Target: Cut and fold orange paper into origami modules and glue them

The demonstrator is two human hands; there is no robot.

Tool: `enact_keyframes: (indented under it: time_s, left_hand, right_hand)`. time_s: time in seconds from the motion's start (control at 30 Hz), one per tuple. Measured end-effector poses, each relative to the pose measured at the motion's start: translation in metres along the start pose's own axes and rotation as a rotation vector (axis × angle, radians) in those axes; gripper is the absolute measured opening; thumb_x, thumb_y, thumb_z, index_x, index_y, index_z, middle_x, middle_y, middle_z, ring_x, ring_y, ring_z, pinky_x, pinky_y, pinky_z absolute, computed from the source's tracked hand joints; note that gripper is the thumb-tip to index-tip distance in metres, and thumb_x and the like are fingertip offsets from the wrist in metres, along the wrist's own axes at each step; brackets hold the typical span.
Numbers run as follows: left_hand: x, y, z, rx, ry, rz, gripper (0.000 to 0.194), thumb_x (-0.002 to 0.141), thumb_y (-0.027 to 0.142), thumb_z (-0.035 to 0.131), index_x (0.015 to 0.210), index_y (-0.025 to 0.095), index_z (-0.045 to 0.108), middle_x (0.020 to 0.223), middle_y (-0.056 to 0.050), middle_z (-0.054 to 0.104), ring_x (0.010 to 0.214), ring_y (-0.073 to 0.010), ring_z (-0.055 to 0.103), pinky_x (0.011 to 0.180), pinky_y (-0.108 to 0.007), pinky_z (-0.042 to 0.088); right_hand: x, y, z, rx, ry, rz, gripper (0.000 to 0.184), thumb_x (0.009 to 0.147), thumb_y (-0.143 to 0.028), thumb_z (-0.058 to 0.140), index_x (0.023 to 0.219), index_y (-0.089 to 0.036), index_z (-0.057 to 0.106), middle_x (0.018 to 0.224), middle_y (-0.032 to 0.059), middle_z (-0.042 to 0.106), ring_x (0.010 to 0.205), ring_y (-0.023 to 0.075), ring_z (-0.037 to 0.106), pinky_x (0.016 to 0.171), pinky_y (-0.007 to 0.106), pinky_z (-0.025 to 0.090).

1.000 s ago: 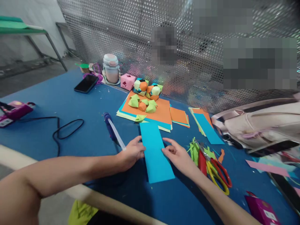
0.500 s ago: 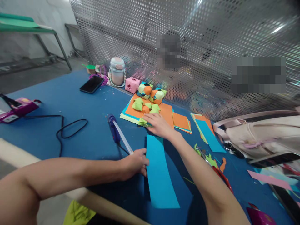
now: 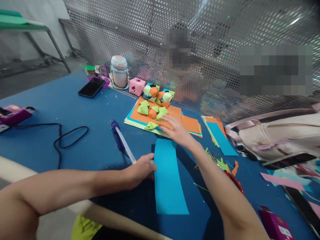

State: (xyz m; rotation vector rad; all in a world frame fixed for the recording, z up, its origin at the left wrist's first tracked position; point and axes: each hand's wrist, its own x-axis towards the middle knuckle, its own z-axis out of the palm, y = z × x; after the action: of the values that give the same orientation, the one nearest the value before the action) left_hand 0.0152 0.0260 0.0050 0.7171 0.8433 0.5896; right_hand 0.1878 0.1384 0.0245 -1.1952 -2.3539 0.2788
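My left hand (image 3: 142, 170) pinches the left edge of a long blue paper strip (image 3: 168, 180), which curves slightly above the blue table. My right hand (image 3: 176, 131) hovers with fingers stretched at the front of a stack of coloured paper (image 3: 175, 111), holding nothing that I can see. On the stack lie green folded paper pieces (image 3: 143, 107) and an orange one (image 3: 152, 113). A small green folded piece (image 3: 151, 126) sits at the stack's front edge, left of my right fingertips. Behind them stand two multicoloured paper balls (image 3: 150, 91).
A blue glue gun (image 3: 117, 135) with a clear glue stick lies left of the strip. Red-handled scissors (image 3: 233, 181) and paper scraps are on the right, before a pale bag (image 3: 275, 133). A bottle (image 3: 119, 71), pink paper cube (image 3: 137, 86) and phone (image 3: 91, 87) stand or lie behind.
My right hand has shifted right, off the small green folded piece, and its fingers have spread. My left hand keeps its hold on the blue strip. The view has shifted slightly.
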Motion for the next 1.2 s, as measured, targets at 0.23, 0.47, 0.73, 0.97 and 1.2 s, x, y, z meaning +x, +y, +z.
enact_keyframes:
  time_s: [0.23, 0.47, 0.73, 0.97, 1.2]
  left_hand:
    - [0.004, -0.004, -0.004, -0.032, -0.038, 0.135, 0.047, 0.063, 0.008, 0.055, 0.109, 0.015, 0.056, 0.091, -0.005, 0.066, 0.071, -0.0134, 0.061, 0.06, -0.023, 0.047]
    - [0.004, -0.004, -0.003, 0.139, -0.044, 0.141, 0.029, 0.067, 0.018, 0.058, 0.095, 0.013, 0.058, 0.072, 0.0, 0.061, 0.057, -0.0081, 0.05, 0.051, -0.019, 0.035]
    - [0.002, 0.003, -0.004, 0.274, 0.006, 0.165, 0.022, 0.074, 0.034, 0.057, 0.068, 0.016, 0.047, 0.053, 0.008, 0.039, 0.048, -0.006, 0.033, 0.049, -0.02, 0.025]
    - [0.003, 0.006, -0.004, 0.418, -0.003, 0.118, 0.03, 0.074, 0.038, 0.056, 0.062, 0.018, 0.037, 0.053, 0.008, 0.033, 0.049, -0.0063, 0.029, 0.048, -0.021, 0.022]
    - [0.002, 0.008, -0.002, 0.43, -0.005, 0.13, 0.02, 0.074, 0.031, 0.056, 0.066, 0.017, 0.045, 0.054, 0.008, 0.037, 0.05, -0.0064, 0.032, 0.049, -0.02, 0.025]
  right_hand:
    - [-0.091, -0.036, -0.018, 0.721, 0.147, 0.713, 0.043, 0.077, -0.052, 0.058, 0.104, -0.019, 0.059, 0.101, 0.0099, 0.067, 0.087, 0.0213, 0.063, 0.073, 0.036, 0.051]
    - [-0.131, -0.063, 0.003, 0.745, 0.072, 0.792, 0.032, 0.073, -0.049, 0.063, 0.074, -0.017, 0.061, 0.064, -0.0022, 0.054, 0.059, 0.0111, 0.046, 0.056, 0.024, 0.039]
    - [-0.135, -0.063, 0.013, 0.707, 0.14, 0.698, 0.029, 0.075, -0.047, 0.061, 0.073, -0.018, 0.062, 0.062, -0.0016, 0.052, 0.055, 0.0114, 0.043, 0.051, 0.024, 0.036]
    - [-0.135, -0.061, 0.008, 0.619, 0.317, 0.675, 0.029, 0.071, -0.046, 0.065, 0.068, -0.021, 0.051, 0.058, -0.0045, 0.045, 0.049, 0.0096, 0.04, 0.047, 0.023, 0.036]
    - [-0.142, -0.058, 0.009, 0.537, 0.327, 0.589, 0.015, 0.076, -0.035, 0.063, 0.076, -0.02, 0.061, 0.066, -0.0004, 0.06, 0.058, 0.0137, 0.054, 0.056, 0.026, 0.045]
